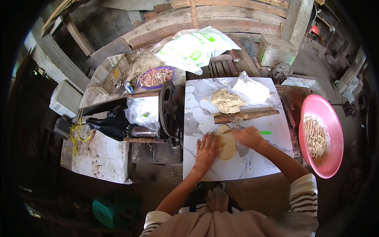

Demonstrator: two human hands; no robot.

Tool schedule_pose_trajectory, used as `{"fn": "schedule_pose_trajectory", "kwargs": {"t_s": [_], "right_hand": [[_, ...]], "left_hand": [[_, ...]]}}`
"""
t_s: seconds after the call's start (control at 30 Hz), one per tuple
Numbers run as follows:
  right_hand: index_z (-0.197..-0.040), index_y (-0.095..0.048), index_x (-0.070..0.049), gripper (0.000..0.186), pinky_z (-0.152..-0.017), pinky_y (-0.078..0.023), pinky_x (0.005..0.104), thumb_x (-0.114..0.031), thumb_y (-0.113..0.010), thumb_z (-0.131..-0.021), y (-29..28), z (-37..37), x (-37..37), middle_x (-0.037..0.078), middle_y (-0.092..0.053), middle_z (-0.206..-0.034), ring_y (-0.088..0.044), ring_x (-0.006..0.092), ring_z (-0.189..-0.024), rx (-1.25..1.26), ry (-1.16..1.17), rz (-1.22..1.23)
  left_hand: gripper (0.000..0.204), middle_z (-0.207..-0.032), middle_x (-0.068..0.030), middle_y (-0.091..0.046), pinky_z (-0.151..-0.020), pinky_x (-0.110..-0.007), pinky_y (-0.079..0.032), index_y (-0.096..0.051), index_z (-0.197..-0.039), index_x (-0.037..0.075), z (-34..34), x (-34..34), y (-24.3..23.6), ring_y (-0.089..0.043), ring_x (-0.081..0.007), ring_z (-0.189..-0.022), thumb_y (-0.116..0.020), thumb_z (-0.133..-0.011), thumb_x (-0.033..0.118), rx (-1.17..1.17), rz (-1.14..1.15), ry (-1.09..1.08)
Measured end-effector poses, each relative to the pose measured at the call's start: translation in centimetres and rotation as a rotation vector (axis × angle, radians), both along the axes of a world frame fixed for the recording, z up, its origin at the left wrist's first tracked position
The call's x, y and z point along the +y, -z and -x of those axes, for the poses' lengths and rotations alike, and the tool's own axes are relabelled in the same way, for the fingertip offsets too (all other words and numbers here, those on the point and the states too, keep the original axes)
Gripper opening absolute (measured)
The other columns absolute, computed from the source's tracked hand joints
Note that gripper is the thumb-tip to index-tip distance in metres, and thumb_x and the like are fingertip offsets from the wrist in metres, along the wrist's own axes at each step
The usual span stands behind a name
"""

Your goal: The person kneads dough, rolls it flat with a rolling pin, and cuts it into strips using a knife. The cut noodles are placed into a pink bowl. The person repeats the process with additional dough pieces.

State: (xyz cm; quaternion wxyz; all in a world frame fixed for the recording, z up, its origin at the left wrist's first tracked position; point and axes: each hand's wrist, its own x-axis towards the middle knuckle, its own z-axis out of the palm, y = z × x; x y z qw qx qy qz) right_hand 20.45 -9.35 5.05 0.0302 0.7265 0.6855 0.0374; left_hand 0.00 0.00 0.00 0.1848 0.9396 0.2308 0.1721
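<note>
The flat, round, pale yellow sheet of dough (227, 150) lies on the white board with grey marble marks (244, 170). Think of the dough as the middle of a clock. The left hand (208, 149) is at 9 o'clock, spread out, with its fingertips on the dough's edge. The right hand (249, 138) is at 2 o'clock, with its fingers bent near the dough's top. A bright green strip (265, 132) pokes out past it; I cannot tell if the hand grips it. The two hands are apart.

Some work looks done. The dough is flat, and a line runs across its top, but I cannot tell if it is cut through. At 3 o'clock, the big pink plastic bowl (335, 146) has many thin, pale strips (315, 140) in it. Some looks left, too: the big, bumpy, pale yellow lump (227, 101) at 12 o'clock is not flat yet. The brown wooden rod (252, 115) lies at 1 o'clock.
</note>
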Motion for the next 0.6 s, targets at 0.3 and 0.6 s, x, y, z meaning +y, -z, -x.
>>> {"fn": "schedule_pose_trajectory", "kwargs": {"t_s": [0.3,0.6], "right_hand": [[-0.087,-0.057,-0.014,0.02,-0.05,-0.048,0.035,-0.033,-0.051,-0.089,-1.0,-3.7,-5.4,0.003,-0.061,-0.06,-0.064,0.0234,-0.056,-0.145,0.142,0.148],[-0.096,-0.055,-0.005,0.03,-0.075,-0.048,0.0384,-0.034,-0.054,-0.088,2.9,-5.4,-6.5,0.012,-0.057,-0.096,-0.057,0.0268,-0.096,-0.088,0.359,-0.076]], "left_hand": [[0.045,-0.132,-0.0118,-0.041,-0.1,-0.056,-0.029,-0.047,-0.125,0.01,-0.5,0.0,-0.5,-0.035,-0.0311,-0.126,-0.058,-0.086,0.031,-0.045,-0.008,-0.039],[0.037,-0.109,-0.0091,-0.05,-0.084,-0.048,-0.033,-0.053,-0.11,0.012,-5.8,1.2,1.0,-0.044,-0.0294,-0.106,-0.066,-0.078,0.026,-0.09,0.124,-0.298]]}}
